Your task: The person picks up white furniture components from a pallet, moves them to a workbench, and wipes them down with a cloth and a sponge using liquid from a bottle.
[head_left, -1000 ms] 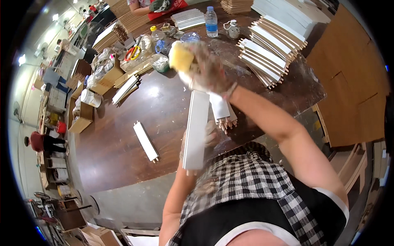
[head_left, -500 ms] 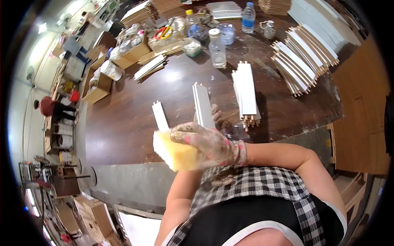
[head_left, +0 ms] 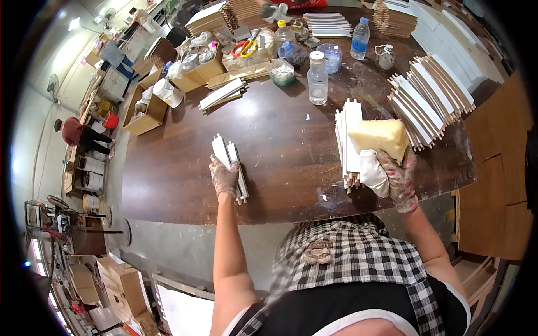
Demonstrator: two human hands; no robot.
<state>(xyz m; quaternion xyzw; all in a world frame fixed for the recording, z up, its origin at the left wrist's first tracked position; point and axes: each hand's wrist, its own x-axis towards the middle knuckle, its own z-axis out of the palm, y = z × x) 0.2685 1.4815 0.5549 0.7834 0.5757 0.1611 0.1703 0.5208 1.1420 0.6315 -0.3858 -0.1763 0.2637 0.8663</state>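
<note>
My left hand (head_left: 225, 176), in a speckled glove, rests on two white strips (head_left: 229, 162) lying side by side on the dark wooden table (head_left: 274, 140). My right hand (head_left: 392, 173), also gloved, holds a pale yellow sponge block (head_left: 381, 138) together with a white cloth (head_left: 371, 171). It hovers beside a stack of white strips (head_left: 348, 140) lying on the table to the right of centre.
A fanned pile of white slats with wooden edges (head_left: 431, 101) lies at the right. Clear plastic bottles (head_left: 317, 78), jars, scissors (head_left: 245, 47) and cardboard boxes (head_left: 147, 115) crowd the far side. A person in red (head_left: 75, 133) stands far left.
My right hand has carried the sponge from low in front of me up and right to the strip stack. My left hand now lies on the two strips at left.
</note>
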